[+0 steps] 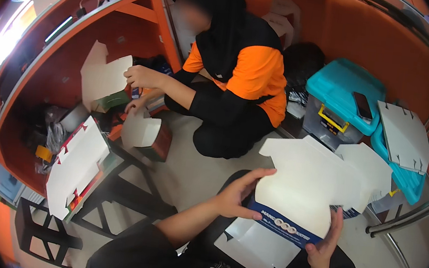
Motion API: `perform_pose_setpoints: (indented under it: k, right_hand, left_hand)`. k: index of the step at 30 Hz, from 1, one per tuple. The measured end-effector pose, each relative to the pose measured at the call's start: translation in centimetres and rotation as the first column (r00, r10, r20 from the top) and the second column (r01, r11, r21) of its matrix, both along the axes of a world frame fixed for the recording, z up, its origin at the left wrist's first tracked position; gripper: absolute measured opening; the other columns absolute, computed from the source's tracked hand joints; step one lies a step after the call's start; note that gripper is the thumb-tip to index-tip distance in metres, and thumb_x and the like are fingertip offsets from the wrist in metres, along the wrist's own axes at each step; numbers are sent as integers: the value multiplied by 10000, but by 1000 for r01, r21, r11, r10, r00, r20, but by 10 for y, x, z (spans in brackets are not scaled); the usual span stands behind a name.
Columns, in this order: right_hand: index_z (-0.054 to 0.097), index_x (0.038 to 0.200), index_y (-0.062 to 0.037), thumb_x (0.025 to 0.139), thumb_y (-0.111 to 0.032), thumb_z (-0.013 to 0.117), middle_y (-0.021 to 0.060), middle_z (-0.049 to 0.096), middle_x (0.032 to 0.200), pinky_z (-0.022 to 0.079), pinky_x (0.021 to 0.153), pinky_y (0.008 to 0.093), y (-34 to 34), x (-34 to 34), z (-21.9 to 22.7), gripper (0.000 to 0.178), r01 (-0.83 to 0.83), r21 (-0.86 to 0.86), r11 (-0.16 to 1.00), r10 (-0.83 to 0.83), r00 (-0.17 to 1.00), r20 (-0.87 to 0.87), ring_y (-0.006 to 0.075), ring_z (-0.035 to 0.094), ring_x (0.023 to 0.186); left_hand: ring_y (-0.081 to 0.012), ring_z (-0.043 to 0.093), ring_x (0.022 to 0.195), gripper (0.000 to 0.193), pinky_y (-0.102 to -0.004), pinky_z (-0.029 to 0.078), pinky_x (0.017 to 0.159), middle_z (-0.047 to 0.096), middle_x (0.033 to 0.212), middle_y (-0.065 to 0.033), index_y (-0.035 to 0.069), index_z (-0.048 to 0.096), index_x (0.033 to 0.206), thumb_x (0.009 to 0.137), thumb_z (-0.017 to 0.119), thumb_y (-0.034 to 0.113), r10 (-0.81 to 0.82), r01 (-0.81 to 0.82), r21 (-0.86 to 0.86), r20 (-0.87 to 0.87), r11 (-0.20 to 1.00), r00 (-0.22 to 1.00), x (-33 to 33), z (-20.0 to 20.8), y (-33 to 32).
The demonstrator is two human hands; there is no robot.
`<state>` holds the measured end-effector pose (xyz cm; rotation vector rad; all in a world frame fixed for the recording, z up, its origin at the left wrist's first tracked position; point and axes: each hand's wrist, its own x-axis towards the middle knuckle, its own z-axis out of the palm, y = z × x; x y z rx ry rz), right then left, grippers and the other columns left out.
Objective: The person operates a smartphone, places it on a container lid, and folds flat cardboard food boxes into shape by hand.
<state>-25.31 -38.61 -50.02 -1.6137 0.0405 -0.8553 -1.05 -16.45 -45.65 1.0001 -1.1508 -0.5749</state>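
Over my lap I hold a cardboard box with a dark blue printed front wall and white inner faces. Its white flaps stand open. My left hand grips the box at its left side, thumb on the blue front and fingers along the side. At the right end, my right hand clasps it, with the thumb at the front corner. White card with notched edges hangs below the blue front; whether it belongs to the same box I cannot tell. Beyond my right hand is another white-flapped box.
Ahead sits a person in orange and black, hands on white-lined boxes. A teal-lidded bin carries a phone. Flat white card lies at right. Left are a black stool, a red-edged box and an orange cabinet.
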Motion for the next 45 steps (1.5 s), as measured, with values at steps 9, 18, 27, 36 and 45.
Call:
perform_pose_setpoints:
  k: [9, 18, 27, 36, 45]
  right_hand:
    - [645, 1365, -41, 726, -70, 880, 166, 668, 1279, 493, 1017, 473, 26, 6, 85, 681, 218, -828, 516, -398, 917, -7, 356, 652, 1146]
    - [757, 1112, -90, 816, 79, 701, 70, 763, 1047, 582, 725, 407, -43, -16, 104, 345, 345, -893, 290, -729, 684, 27, 285, 715, 870]
    - [753, 1079, -112, 782, 1, 690, -9, 751, 982, 550, 705, 373, -93, 15, 69, 324, 23, -985, 171, -720, 685, -109, 226, 669, 846]
    - [752, 1087, -138, 835, 4, 671, 9, 725, 930, 494, 842, 404, -108, 55, 53, 300, -169, -975, 146, -779, 588, -218, 237, 675, 900]
    - [732, 1093, -124, 843, 91, 667, 36, 737, 978, 434, 1007, 453, -106, 62, 51, 337, -72, -961, 266, -696, 675, -243, 243, 684, 949]
  left_hand:
    - [-386, 480, 1435, 1013, -466, 422, 1158, 446, 1541, -227, 105, 520, 1577, 711, 1017, 274, 108, -165, 89, 452, 982, 885, -9, 35, -31]
    - [-312, 491, 1479, 1049, -486, 378, 1219, 499, 1583, -199, 82, 365, 1646, 808, 959, 293, 179, -157, -88, 393, 984, 902, 25, 51, -175]
    - [-405, 580, 1358, 891, -490, 487, 1116, 583, 1451, -266, -4, 490, 1514, 838, 909, 396, 251, -412, 471, 368, 780, 895, 77, -79, -284]
    - [-306, 708, 1110, 560, -421, 574, 931, 705, 1299, -183, 51, 650, 1385, 910, 841, 276, 190, -264, 236, 295, 935, 936, 76, -86, -291]
    - [-265, 755, 838, 217, -393, 597, 794, 788, 983, -130, 46, 770, 1117, 948, 775, 181, 329, -367, 155, 225, 917, 917, 72, -103, -306]
